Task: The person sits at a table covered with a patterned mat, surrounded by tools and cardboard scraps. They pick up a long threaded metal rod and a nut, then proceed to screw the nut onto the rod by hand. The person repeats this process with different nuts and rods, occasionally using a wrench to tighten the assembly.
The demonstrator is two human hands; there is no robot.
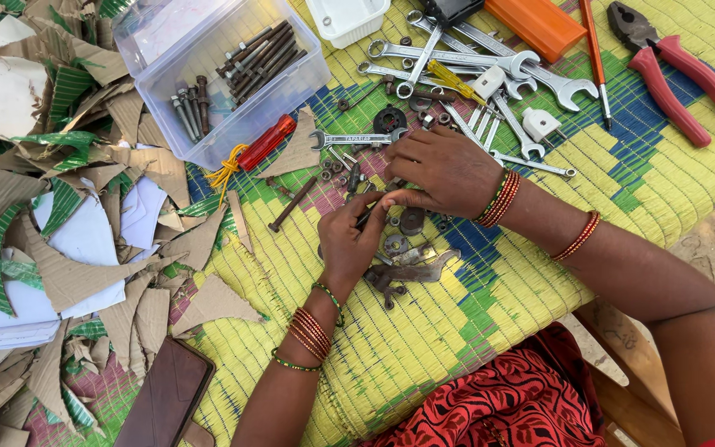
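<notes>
The left hand (349, 240) and right hand (440, 170) meet at frame centre over a woven mat (424, 348), both pinching a thin dark bolt (366, 217) between fingertips, apparently fitting a small part onto it, which calls for steady alignment amid scattered washers (396, 243).

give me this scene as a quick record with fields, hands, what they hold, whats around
surface: woven mat, yellow, green and blue
left hand: pinching a small dark bolt
right hand: fingertips meet the same bolt from above
under the hands: washers and nuts, a grey metal bracket
behind: spanners, red-handled pliers, clear box of bolts
left side: torn cardboard scraps
</notes>
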